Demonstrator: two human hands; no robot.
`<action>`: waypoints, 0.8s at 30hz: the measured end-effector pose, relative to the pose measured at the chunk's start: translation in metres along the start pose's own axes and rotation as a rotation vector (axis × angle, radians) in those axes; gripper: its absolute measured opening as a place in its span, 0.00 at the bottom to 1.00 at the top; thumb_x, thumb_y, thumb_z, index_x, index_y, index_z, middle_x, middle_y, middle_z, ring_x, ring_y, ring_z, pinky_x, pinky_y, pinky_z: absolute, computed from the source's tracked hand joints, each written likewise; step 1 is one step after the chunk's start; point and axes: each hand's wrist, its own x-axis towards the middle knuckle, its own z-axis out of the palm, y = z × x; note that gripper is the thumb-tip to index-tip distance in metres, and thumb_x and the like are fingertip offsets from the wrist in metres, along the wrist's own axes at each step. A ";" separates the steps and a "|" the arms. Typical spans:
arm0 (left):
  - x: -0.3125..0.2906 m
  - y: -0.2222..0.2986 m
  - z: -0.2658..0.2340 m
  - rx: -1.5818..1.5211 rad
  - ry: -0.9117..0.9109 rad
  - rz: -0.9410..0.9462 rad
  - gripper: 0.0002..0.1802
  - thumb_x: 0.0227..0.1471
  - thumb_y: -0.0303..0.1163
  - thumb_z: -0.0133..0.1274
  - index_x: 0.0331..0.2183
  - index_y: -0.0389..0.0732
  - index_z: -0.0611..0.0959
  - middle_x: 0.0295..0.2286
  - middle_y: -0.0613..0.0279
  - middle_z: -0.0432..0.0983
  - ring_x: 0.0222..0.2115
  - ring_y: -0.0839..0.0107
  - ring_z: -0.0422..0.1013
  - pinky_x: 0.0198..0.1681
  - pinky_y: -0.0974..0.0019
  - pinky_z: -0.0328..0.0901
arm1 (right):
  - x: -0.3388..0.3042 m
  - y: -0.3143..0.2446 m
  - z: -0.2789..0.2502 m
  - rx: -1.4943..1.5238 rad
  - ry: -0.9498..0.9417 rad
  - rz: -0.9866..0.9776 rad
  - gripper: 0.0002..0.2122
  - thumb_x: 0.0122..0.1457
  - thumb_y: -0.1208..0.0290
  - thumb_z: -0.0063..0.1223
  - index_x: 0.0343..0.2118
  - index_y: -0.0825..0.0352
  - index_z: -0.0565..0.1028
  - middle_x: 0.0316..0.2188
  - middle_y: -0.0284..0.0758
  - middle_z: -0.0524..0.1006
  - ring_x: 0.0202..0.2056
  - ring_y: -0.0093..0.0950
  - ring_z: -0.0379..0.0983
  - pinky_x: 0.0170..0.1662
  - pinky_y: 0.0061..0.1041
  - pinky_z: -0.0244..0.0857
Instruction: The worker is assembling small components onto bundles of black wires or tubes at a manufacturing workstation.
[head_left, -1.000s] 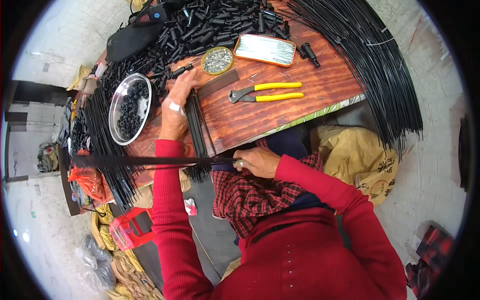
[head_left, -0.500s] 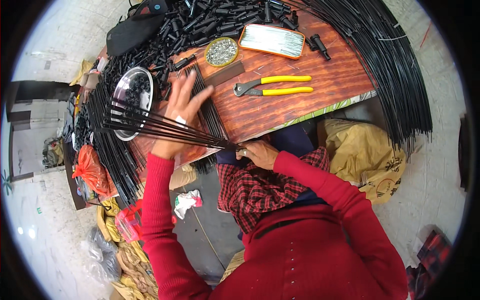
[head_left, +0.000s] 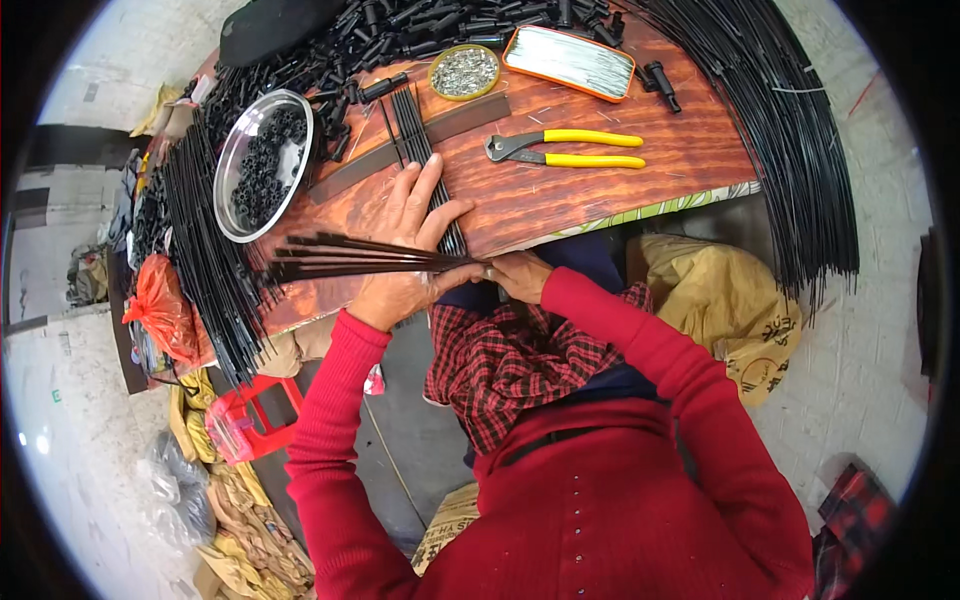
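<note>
My right hand [head_left: 522,274] is closed round the near end of a fanned bundle of thin black rods [head_left: 350,260], just over the table's front edge. The bundle stretches leftward across my left hand [head_left: 400,240], between its thumb and fingers. My left hand's fingers are stretched out and spread, with the fingertips at a row of thin black rods [head_left: 410,118] lying on the table. That row crosses a flat dark strip [head_left: 470,117]. Pliers with yellow handles [head_left: 565,150] lie to the right of the row.
On the wooden table [head_left: 590,195] stand a metal bowl of small black parts [head_left: 222,190], a round dish of small metal pieces [head_left: 490,80] and an orange-rimmed tray of thin pins [head_left: 625,92]. Black tubular parts [head_left: 440,25] are heaped behind. Long black rods [head_left: 770,130] overhang the right edge.
My left hand has come down from above the rods to the row on the table. The bundle in my right hand has swung nearly level. The whole view has shifted slightly.
</note>
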 end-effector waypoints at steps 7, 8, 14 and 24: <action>0.003 0.008 0.006 0.040 -0.013 -0.073 0.49 0.29 0.42 0.73 0.55 0.46 0.71 0.64 0.50 0.50 0.63 0.42 0.49 0.63 0.46 0.53 | 0.002 0.027 0.010 -0.189 0.077 -0.144 0.18 0.64 0.62 0.45 0.54 0.62 0.69 0.51 0.45 0.71 0.54 0.45 0.66 0.57 0.42 0.59; 0.003 0.008 0.007 0.051 -0.036 -0.088 0.49 0.29 0.42 0.73 0.56 0.45 0.70 0.64 0.50 0.50 0.63 0.43 0.49 0.63 0.47 0.53 | 0.002 0.027 0.009 -0.261 0.081 -0.175 0.18 0.64 0.61 0.45 0.55 0.62 0.68 0.52 0.45 0.71 0.55 0.45 0.65 0.58 0.42 0.58; 0.002 0.005 0.006 0.057 -0.042 -0.101 0.50 0.28 0.41 0.73 0.56 0.47 0.70 0.64 0.51 0.50 0.64 0.43 0.49 0.63 0.48 0.54 | 0.015 0.009 -0.011 -0.249 -0.179 0.035 0.20 0.63 0.61 0.47 0.55 0.63 0.67 0.53 0.46 0.70 0.55 0.44 0.65 0.59 0.42 0.57; -0.003 0.007 0.008 0.093 0.017 -0.044 0.47 0.35 0.46 0.70 0.57 0.46 0.69 0.64 0.50 0.50 0.63 0.43 0.49 0.63 0.47 0.54 | -0.032 -0.090 -0.089 -0.308 -0.235 0.154 0.16 0.57 0.63 0.53 0.44 0.67 0.75 0.39 0.47 0.77 0.43 0.46 0.74 0.46 0.41 0.67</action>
